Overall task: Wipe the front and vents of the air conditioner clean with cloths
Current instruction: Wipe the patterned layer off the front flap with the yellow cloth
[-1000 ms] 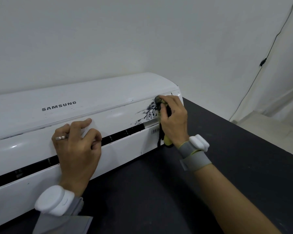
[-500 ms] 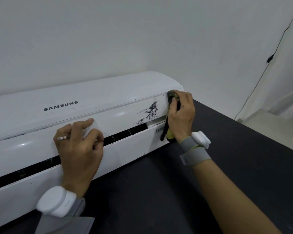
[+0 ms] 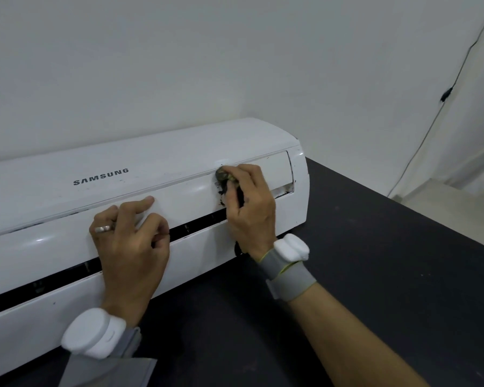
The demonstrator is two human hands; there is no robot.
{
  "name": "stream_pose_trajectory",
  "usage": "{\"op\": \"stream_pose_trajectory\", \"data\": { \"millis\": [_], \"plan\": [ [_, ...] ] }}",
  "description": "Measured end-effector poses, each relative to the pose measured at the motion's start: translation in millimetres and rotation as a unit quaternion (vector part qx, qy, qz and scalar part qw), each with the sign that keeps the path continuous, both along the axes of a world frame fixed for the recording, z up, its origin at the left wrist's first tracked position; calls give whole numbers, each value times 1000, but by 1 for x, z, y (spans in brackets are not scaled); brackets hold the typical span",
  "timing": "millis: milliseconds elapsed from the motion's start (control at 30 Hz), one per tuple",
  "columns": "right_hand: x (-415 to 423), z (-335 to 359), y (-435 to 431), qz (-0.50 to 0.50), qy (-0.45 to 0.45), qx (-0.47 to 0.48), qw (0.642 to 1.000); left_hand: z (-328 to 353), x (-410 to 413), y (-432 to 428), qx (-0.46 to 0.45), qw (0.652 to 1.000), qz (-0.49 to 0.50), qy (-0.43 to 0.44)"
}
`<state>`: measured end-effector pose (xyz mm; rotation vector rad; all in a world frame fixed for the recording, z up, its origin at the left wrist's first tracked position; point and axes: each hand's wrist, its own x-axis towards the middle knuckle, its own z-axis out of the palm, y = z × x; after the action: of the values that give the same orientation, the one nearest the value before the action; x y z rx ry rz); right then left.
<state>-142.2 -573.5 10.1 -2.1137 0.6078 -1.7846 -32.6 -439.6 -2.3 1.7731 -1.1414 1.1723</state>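
White wall [image 3: 179, 65] fills the whole background, with a thin black cable [image 3: 419, 141] running down it on the far right. Below that is a dark table [image 3: 389, 261], and the white air conditioner [image 3: 53, 191] lies along it, front facing the camera and right end near the middle of the shot. A long dark vent slot [image 3: 196, 226] runs across the front between the flap above and the lower panel. The left hand [image 3: 132, 255] sits on the flap just above that slot, fingers curled and the index finger stretched out, pinning what looks like a white cloth [image 3: 144, 217] flat against the plastic, though it blends in so well that I can barely make out its edges. The right hand [image 3: 253, 208] is further along toward the right end, clenched around a dirty cloth [image 3: 223, 175] that pokes out past the fingertips and presses on the seam at the top of the flap, and a dark bit hangs out below the wrist too. Black smudges [image 3: 221, 198] sit on the flap right under the fingers. Both wrists wear grey bands carrying a white pod, the right pod [image 3: 291, 247] and the left pod [image 3: 92, 333]. The grey logo [image 3: 100, 176] is up on the top cover, and there's a ring [image 3: 102, 229] on the left hand.
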Motion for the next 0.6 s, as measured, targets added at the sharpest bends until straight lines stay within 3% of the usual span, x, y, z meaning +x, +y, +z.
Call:
{"op": "stream_pose_trajectory", "data": {
  "millis": [100, 200, 433, 600],
  "plan": [
    [-18, 13, -32, -61, -69, 65, 994, 1, 0, -1, 4, 1000, 3, -3],
    [-21, 13, -51, -129, -63, 111, 983, 0, 1, -1, 0, 1000, 2, -8],
    [22, 5, 0, -126, -37, 74, 989, 1, 2, 4, 12, 999, -37, 31],
    [44, 9, 51, -121, -8, 53, 991, 17, 6, 29, -4, 981, -177, 82]
  ]
}}
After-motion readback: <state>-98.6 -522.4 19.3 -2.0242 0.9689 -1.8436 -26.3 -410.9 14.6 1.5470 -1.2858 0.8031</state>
